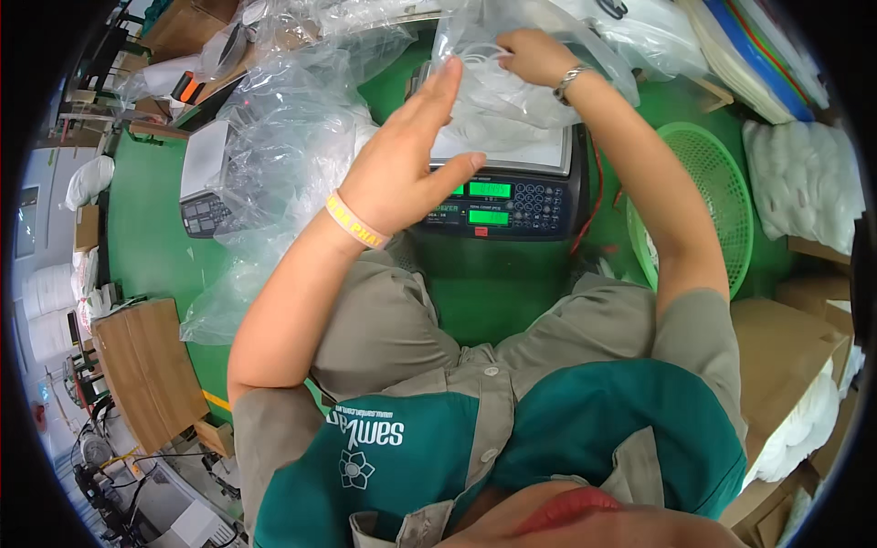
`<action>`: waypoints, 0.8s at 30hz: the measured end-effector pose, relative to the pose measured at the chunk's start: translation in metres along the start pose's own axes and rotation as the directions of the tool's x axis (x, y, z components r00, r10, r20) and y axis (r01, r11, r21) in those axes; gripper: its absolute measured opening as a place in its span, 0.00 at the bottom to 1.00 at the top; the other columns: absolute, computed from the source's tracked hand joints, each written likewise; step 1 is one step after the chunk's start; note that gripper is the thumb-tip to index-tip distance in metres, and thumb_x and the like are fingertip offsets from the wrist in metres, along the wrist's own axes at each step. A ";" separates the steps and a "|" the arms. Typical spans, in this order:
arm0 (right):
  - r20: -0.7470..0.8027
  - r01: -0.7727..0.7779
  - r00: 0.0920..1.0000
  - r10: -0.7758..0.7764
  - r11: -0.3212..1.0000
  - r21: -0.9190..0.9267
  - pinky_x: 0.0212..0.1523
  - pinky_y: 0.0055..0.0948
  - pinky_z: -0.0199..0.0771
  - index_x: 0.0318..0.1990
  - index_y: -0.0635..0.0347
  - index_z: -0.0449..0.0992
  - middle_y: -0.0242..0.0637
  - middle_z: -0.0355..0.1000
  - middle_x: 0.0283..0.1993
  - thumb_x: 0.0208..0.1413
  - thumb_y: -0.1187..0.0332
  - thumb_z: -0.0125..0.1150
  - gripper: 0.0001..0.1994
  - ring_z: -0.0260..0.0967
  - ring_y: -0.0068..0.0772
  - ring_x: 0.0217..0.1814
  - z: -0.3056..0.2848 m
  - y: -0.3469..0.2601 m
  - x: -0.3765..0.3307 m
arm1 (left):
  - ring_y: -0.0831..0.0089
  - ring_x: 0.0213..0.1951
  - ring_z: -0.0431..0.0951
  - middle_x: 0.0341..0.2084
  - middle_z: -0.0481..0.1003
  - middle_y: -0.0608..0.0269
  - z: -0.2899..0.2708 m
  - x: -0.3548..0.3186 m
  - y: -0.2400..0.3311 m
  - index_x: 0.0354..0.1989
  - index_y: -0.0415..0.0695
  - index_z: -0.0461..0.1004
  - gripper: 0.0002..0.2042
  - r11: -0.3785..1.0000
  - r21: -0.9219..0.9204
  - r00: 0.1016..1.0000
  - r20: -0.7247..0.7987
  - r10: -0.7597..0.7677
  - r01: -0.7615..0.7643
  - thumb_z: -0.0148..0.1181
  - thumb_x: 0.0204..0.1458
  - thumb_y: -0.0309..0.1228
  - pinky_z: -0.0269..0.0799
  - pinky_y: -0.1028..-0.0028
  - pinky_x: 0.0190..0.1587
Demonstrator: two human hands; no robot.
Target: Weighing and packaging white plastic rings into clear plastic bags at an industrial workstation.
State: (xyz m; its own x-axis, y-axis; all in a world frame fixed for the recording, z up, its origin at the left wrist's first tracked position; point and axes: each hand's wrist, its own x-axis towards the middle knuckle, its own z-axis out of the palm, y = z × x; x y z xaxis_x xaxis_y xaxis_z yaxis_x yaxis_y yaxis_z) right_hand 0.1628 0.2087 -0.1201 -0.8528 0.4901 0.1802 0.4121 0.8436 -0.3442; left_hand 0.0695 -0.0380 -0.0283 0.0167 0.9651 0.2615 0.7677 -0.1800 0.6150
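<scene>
A clear plastic bag (585, 32) with white, thin looped pieces (480, 82) inside rests on the pan of a digital weighing scale (539, 205). Two green displays and a keypad face me on the scale. Over its left side, my left hand (402, 164) is open, fingers stretched and thumb apart, with a yellow band on the wrist. My right hand (539, 57), wearing a metal bracelet, reaches to the bag's mouth. Its fingers are closed beside the white loops; what they pinch is too small to make out.
Large clear plastic sheeting (292, 137) heaps up on the left, beside a second scale (206, 169). A green mesh basket (703, 183) stands to the right, near a full clear bag (804, 183). Cardboard boxes (786, 356) are at the lower right. A red cord (596, 196) runs beside the scale.
</scene>
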 end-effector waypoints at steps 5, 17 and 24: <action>0.233 -0.280 0.954 0.190 0.841 0.462 0.22 0.17 0.57 0.24 0.61 0.69 0.27 0.65 0.20 0.51 0.62 0.57 0.12 0.59 0.13 0.22 -0.076 -0.032 -0.037 | 0.70 0.40 0.71 0.60 0.53 0.51 -0.007 -0.001 0.013 0.62 0.52 0.50 0.36 0.998 -0.050 0.999 0.008 -0.044 0.045 0.60 0.42 0.32 0.69 0.78 0.31; -0.255 -0.202 0.858 0.446 0.750 0.630 0.21 0.14 0.53 0.27 0.57 0.70 0.22 0.64 0.21 0.53 0.60 0.54 0.11 0.55 0.10 0.21 -0.161 0.009 -0.181 | 0.79 0.30 0.67 0.58 0.54 0.55 -0.024 -0.014 0.025 0.64 0.48 0.41 0.38 0.900 -0.434 0.925 -0.319 -0.205 0.050 0.57 0.46 0.27 0.63 0.84 0.28; -0.120 -0.619 0.778 0.617 0.785 0.025 0.26 0.29 0.65 0.32 0.61 0.72 0.37 0.71 0.23 0.48 0.63 0.55 0.10 0.67 0.31 0.23 -0.098 0.164 -0.290 | 0.84 0.25 0.61 0.58 0.54 0.55 -0.035 -0.028 0.009 0.64 0.51 0.42 0.36 0.935 -0.350 0.918 -0.347 -0.192 0.063 0.55 0.48 0.28 0.61 0.84 0.27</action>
State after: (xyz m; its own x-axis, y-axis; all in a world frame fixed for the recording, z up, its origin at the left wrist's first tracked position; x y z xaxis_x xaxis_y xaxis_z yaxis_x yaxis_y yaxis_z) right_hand 0.5088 0.2266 -0.1385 -0.3704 0.9281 0.0380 0.8434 0.3532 -0.4048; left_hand 0.0535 -0.0737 -0.0041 -0.3543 0.8542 0.3805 0.4944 -0.1743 0.8516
